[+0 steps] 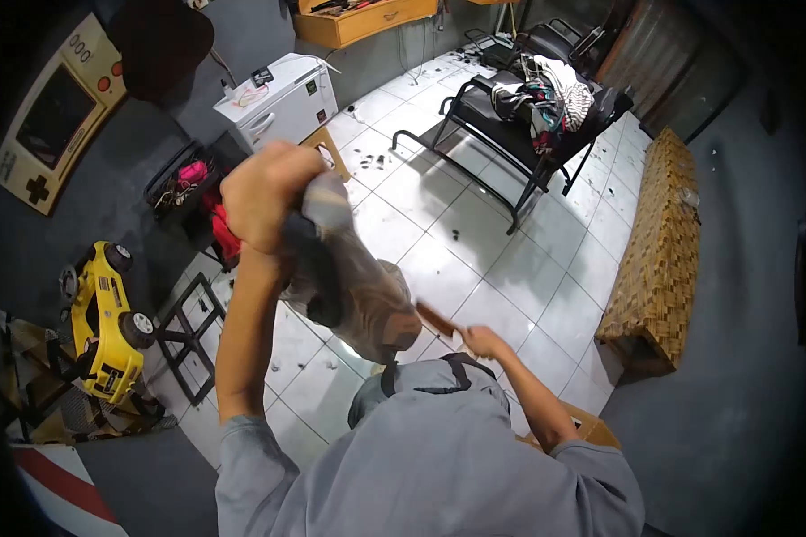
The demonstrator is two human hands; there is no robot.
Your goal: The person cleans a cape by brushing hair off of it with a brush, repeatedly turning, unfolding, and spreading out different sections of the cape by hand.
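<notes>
My left hand (273, 192) is raised left of centre, its fingers closed on the upper end of a brown and grey boot (367, 300). The boot hangs down towards my lap and is smeared by motion, so its details do not show. Lower and to the right, my right hand (484, 342) grips a narrow brown brush-like tool (435, 319). A whitish part shows by the fingers. The tool's far end points at the boot's lower end; whether they touch I cannot tell. A grey bag or cloth with black straps (430, 380) is in front of my body.
A black metal lounge chair (484, 112) carries a pile of clothes. Along the right wall stands a woven bench (658, 259). A yellow toy car (107, 327), a black frame (192, 336) and a white cabinet (287, 103) are on the left. Dark bits lie on the tiled floor (421, 192).
</notes>
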